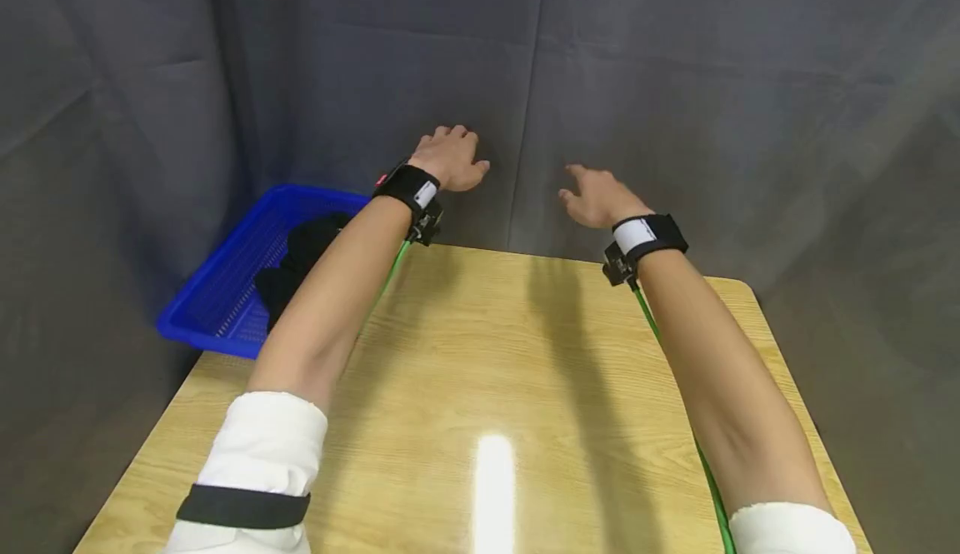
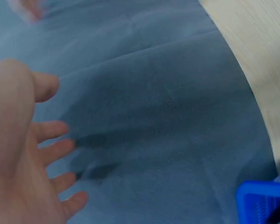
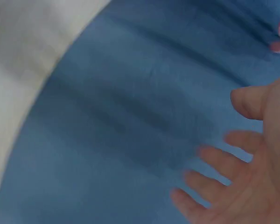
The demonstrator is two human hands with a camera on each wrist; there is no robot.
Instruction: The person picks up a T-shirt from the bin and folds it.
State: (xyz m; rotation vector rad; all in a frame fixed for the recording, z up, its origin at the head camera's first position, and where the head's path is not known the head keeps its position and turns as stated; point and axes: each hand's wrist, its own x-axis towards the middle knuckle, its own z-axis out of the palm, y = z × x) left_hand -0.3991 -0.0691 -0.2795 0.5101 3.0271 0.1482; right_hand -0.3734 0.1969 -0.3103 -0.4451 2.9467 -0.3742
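Both arms reach out over the far edge of the wooden table point(image 1: 480, 371), toward the grey curtain point(image 1: 675, 79). My left hand point(image 1: 450, 158) is raised with its fingers spread and holds nothing; in the left wrist view its palm and loosely bent fingers point(image 2: 60, 149) show against the cloth. My right hand point(image 1: 597, 196) is a little lower and to the right, with nothing in it; the right wrist view shows its fingers point(image 3: 219, 161) apart and relaxed. A blue plastic basket point(image 1: 217, 287) stands at the table's left, partly behind the left forearm, with black cloth point(image 1: 300, 258) in it.
Each wrist wears a black strap with a small camera, the left one point(image 1: 426, 222) and the right one point(image 1: 618, 264). A green cable point(image 1: 708, 471) runs along the right forearm. The curtain hangs close behind the table and along both sides.
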